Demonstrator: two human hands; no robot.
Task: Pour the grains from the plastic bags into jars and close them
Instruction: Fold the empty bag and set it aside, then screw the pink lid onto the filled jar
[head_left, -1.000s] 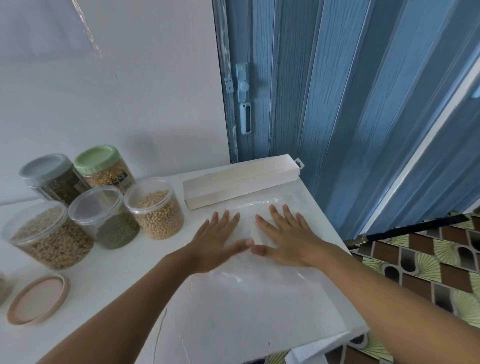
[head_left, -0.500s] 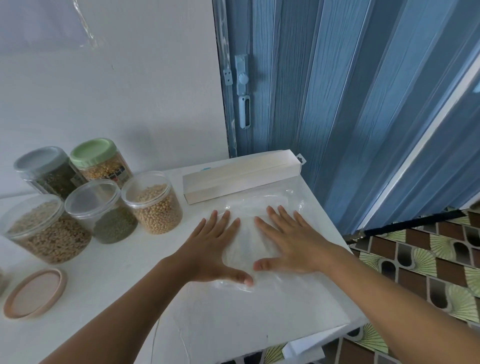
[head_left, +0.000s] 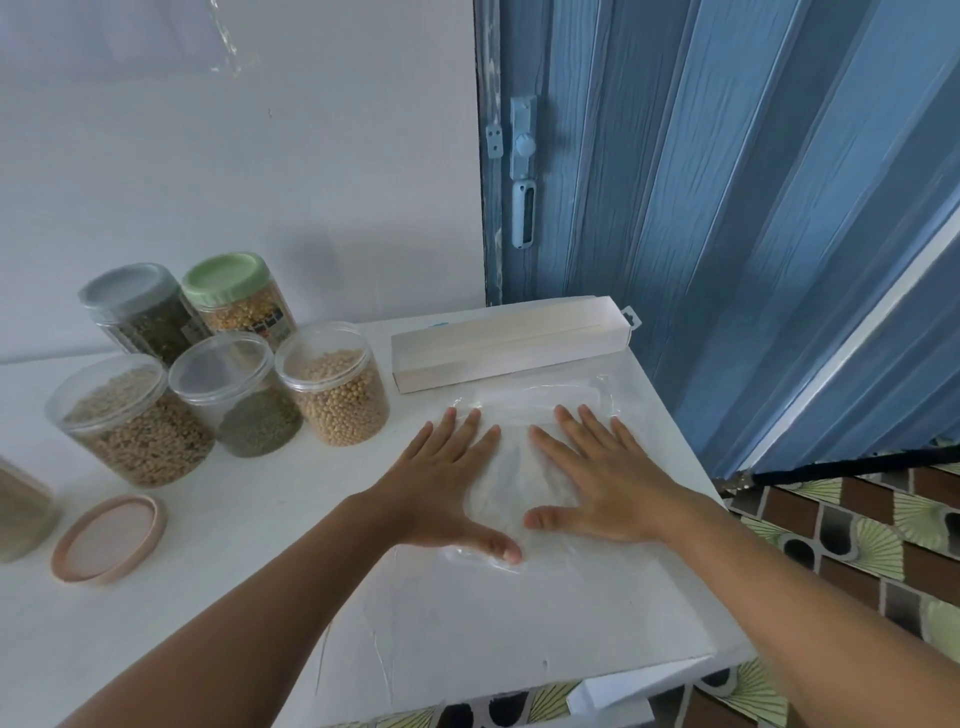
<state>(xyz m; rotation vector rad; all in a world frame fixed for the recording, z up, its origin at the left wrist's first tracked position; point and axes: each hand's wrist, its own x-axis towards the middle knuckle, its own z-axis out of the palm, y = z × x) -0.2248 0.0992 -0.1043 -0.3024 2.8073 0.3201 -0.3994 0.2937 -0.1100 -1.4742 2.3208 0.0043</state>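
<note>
An empty clear plastic bag (head_left: 519, 478) lies flat on the white table (head_left: 218, 545). My left hand (head_left: 441, 483) and my right hand (head_left: 602, 483) press on it side by side, palms down, fingers spread. To the left stand three open clear jars: one with beige grains (head_left: 132, 421), one with green grains (head_left: 239, 395) and one with yellow beans (head_left: 335, 384). Behind them are a grey-lidded jar (head_left: 137, 312) and a green-lidded jar (head_left: 239, 296). A tan lid (head_left: 106, 538) lies loose at the left.
A long white box (head_left: 509, 343) lies along the table's back edge just beyond the bag. A blue folding door (head_left: 727, 208) rises behind and to the right. The table's right and front edges drop to a patterned tile floor (head_left: 857, 545). Part of another container (head_left: 21, 514) shows at far left.
Both hands have slid slightly back toward me over the bag and spread a little apart. The bag lies flatter and more visible beyond my fingertips.
</note>
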